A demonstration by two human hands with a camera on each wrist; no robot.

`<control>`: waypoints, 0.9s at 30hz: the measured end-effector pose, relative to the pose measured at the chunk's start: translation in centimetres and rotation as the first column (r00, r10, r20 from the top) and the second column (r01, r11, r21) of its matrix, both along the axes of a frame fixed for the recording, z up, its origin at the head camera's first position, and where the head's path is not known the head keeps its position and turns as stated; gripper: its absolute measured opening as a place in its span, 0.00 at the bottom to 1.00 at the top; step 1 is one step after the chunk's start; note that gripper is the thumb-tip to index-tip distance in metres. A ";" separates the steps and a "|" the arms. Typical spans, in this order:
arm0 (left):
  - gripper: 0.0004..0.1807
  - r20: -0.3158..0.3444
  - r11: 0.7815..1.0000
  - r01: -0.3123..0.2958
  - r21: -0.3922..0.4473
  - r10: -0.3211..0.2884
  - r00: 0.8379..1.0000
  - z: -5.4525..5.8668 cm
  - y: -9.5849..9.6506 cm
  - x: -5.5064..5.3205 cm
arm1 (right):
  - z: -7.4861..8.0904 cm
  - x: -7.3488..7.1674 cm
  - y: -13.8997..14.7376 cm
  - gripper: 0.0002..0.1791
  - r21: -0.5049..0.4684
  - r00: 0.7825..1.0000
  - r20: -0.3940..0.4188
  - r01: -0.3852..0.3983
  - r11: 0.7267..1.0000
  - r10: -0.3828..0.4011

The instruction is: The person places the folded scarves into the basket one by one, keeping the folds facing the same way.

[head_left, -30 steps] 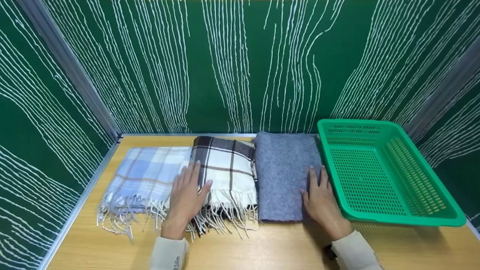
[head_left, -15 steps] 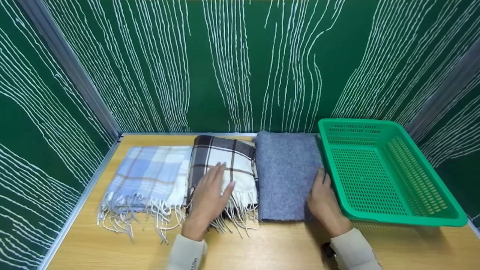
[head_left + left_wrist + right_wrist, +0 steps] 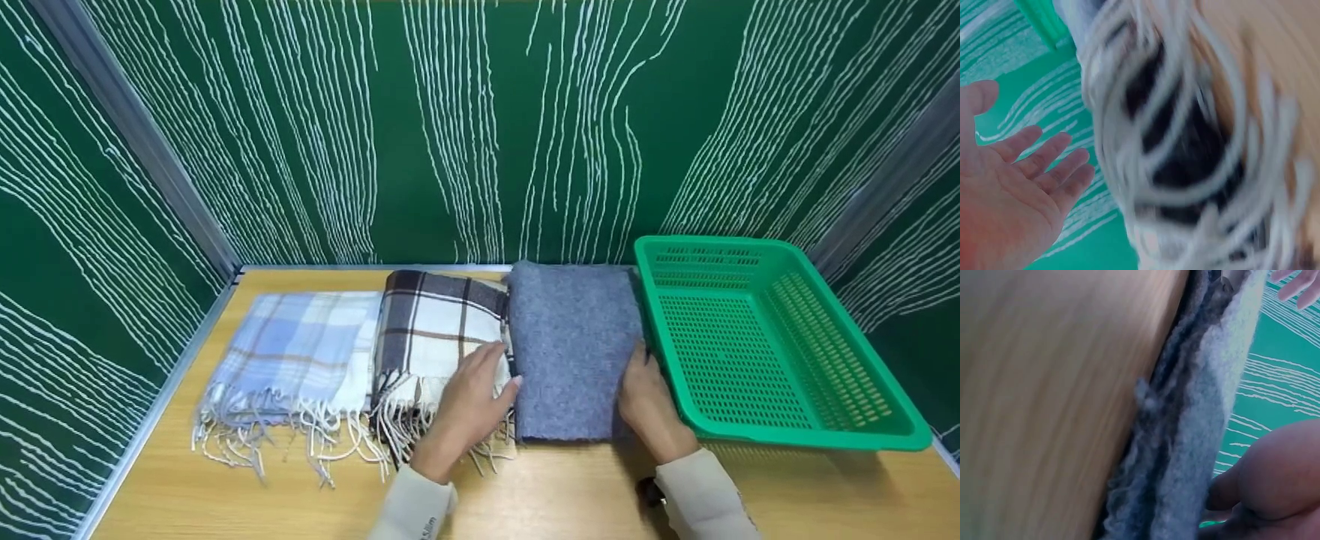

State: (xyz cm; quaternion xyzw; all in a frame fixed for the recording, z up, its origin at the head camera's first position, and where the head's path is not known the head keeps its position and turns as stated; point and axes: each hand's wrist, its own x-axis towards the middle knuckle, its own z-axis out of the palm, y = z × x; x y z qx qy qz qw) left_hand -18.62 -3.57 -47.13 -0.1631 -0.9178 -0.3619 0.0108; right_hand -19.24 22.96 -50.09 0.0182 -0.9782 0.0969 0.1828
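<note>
A folded grey scarf (image 3: 577, 352) lies on the table, its layered edge close up in the right wrist view. My right hand (image 3: 654, 409) is at its right edge, in the narrow gap beside the basket; the thumb and fingertips are mostly hidden there. Just left of the grey scarf lies a folded white, brown and black plaid scarf (image 3: 439, 322) with fringes. My left hand (image 3: 474, 394) is over its lower right part, fingers extended and thumb apart, close to the grey scarf's left edge. In the left wrist view, the left palm (image 3: 1016, 197) shows nothing held.
A folded light blue and white plaid scarf (image 3: 300, 345) with fringes lies at the left. The green perforated basket (image 3: 810, 439) stands right of the grey scarf, nothing inside it. Green panels (image 3: 450, 135) with white lines surround the wooden table (image 3: 555, 495).
My left hand has moved right, from between the blue and brown plaid scarves to the grey scarf's left side. My right hand has slid from atop the grey scarf to its right edge.
</note>
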 end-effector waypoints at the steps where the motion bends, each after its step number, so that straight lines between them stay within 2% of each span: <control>1: 0.34 -0.008 1.000 0.007 0.013 -0.006 1.000 -0.2 0.4 -0.1 | 0.0 -0.1 0.0 0.32 0.006 1.000 -0.018 -0.003 1.000 0.003; 5: 0.32 -0.023 0.997 0.029 0.074 -0.028 0.999 -0.9 1.6 -0.2 | -0.1 -0.4 0.0 0.28 -0.017 1.000 -0.028 -0.002 1.000 0.001; 10: 0.28 -0.053 0.993 0.038 0.108 -0.032 0.998 -1.6 2.8 -0.4 | 0.3 -0.8 -0.1 0.24 -0.074 0.997 0.080 0.012 0.997 -0.006; 13: 0.27 -0.071 0.993 0.044 0.114 -0.036 0.997 -1.9 3.3 -0.5 | 0.6 -0.9 -0.1 0.24 -0.143 0.984 0.176 0.022 0.989 0.004; 16: 0.28 -0.042 0.992 0.044 0.119 -0.039 0.998 -2.0 3.7 -0.5 | 0.7 -1.0 -0.2 0.24 -0.194 0.974 0.226 0.025 0.981 0.020; 22: 0.29 -0.003 0.991 0.024 0.133 -0.024 1.000 -1.9 4.2 -0.6 | 0.7 -1.2 -0.1 0.18 -0.206 0.980 0.198 0.016 0.978 0.026; 27: 0.31 0.050 0.990 0.012 0.138 -0.019 0.999 -2.1 4.4 -0.7 | 0.7 -1.0 -0.2 0.13 -0.217 0.993 0.116 -0.006 0.976 0.032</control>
